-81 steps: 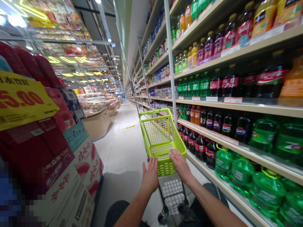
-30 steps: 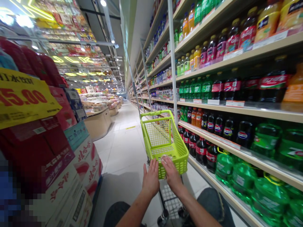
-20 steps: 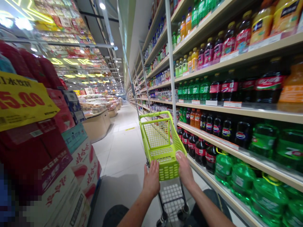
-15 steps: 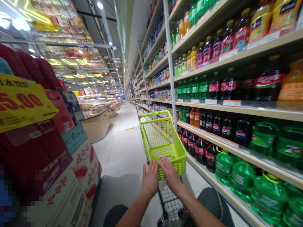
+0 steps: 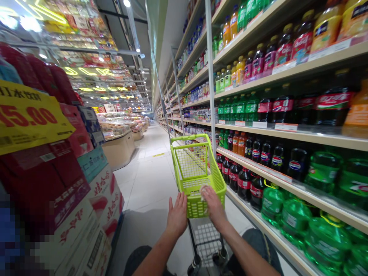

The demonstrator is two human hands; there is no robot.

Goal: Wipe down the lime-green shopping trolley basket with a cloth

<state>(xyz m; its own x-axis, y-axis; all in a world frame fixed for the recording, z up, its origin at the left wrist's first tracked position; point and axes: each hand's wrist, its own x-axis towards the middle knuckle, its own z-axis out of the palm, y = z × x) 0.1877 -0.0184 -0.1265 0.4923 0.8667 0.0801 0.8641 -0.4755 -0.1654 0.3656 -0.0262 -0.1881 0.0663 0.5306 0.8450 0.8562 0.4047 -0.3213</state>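
Note:
A lime-green plastic shopping cart basket [image 5: 194, 208] stands in front of me on a dark wheeled frame, with a wire rack [image 5: 205, 237] low down. My left hand [image 5: 177, 215] lies against the basket's near left corner, its fingers straight and slightly apart. With my right hand [image 5: 215, 210] I press a crumpled whitish cloth or tissue [image 5: 205, 191] on the near rim, right of its middle. Part of the cloth is hidden under my fingers. Inside, a green grid flap [image 5: 191, 161] leans at the far end.
Shelves of drink bottles [image 5: 266, 153] run along the right, close to the cart. Stacked drink cartons [image 5: 99, 203] with a yellow price sign [image 5: 31, 115] stand at the left. A pale tiled aisle [image 5: 146, 168] leads past rounded display counters [image 5: 117, 149].
My right hand has slid right along the near rim with the cloth, away from my left hand. My left hand has shifted slightly left and down, and the view has turned a little.

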